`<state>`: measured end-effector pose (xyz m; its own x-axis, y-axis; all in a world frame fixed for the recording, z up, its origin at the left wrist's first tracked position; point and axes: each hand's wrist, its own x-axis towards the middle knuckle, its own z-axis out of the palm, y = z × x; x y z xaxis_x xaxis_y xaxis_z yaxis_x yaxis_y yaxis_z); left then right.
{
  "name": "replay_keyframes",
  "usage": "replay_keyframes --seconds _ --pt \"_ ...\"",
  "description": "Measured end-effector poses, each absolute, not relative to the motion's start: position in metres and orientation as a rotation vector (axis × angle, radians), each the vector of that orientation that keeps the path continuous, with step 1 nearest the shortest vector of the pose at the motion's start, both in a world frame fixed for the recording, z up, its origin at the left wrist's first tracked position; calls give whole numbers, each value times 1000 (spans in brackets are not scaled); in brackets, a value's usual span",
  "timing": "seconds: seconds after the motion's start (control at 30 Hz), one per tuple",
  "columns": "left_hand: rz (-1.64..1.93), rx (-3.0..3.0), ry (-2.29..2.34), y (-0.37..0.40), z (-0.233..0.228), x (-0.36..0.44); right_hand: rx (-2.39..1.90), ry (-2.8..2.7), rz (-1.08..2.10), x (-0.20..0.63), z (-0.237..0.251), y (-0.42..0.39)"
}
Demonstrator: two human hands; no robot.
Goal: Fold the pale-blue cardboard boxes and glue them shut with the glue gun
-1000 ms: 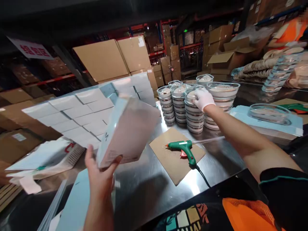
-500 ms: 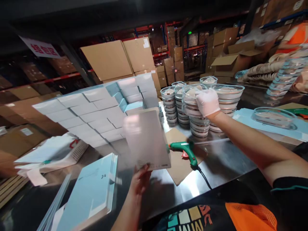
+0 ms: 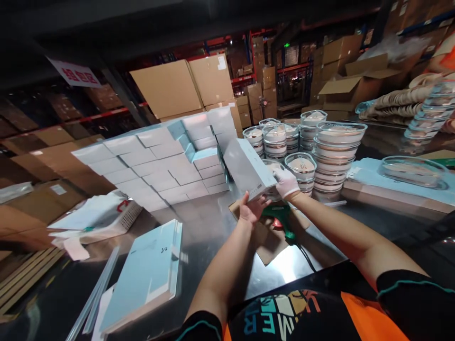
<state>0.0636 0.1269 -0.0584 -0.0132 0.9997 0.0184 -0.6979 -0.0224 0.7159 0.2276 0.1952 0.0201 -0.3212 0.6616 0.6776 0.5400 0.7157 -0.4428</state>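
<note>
You hold the pale box (image 3: 247, 168) tilted above the green glue gun (image 3: 280, 219), its open lower end turned toward you. Your bare left hand (image 3: 251, 210) grips the box's near bottom edge from below, thumb on the front face, so the box is propped rather than resting on the steel table (image 3: 206, 237). Your gloved right hand (image 3: 286, 183) is closed on the box's lower right corner, and a round clear dish (image 3: 272, 166) shows just behind that corner; you cannot tell whether the glove also pinches the dish or only steadies the box beside it. Holding the box slanted with both hands keeps its mouth in reach of the dish.

The glue gun lies on a brown card sheet (image 3: 268, 241), directly under your hands, close enough to pick up. Behind the glue gun stand the stacks of lidded dishes (image 3: 336, 151); to its left rises the wall of stacked pale boxes (image 3: 152, 158), and nearer you on that side lies a light blue flat carton (image 3: 145, 272).

Compared with 0.5 s ago, your left hand has carried the box up and over the glue gun, and your right hand has come off the dish stacks to meet it. 1 second ago the box was well left of the gun, held by the left hand alone.
</note>
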Motion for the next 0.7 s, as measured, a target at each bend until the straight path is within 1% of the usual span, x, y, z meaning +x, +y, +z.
replay_keyframes --seconds 0.1,0.2,0.33,0.4,0.47,0.57,0.63,0.7 --pt "1504 647 617 122 -72 60 -1112 -1812 160 238 28 198" --pt "1562 768 694 104 -72 44 -1151 -1680 145 257 60 192" --pt "1700 840 868 59 -73 2 -902 -1554 92 290 120 151" --pt "1741 892 1056 33 -80 -18 -743 -1588 74 302 146 121" --pt "1761 942 1270 7 -92 -30 -618 -1711 162 308 165 92" --pt "1749 974 1396 -23 -112 -32 -477 -2032 371 298 174 66" --pt "1673 989 1390 -38 -125 -25 -433 -2244 407 279 165 61" --pt "1589 989 1373 -49 -136 -17 -435 -2370 391 258 146 64"
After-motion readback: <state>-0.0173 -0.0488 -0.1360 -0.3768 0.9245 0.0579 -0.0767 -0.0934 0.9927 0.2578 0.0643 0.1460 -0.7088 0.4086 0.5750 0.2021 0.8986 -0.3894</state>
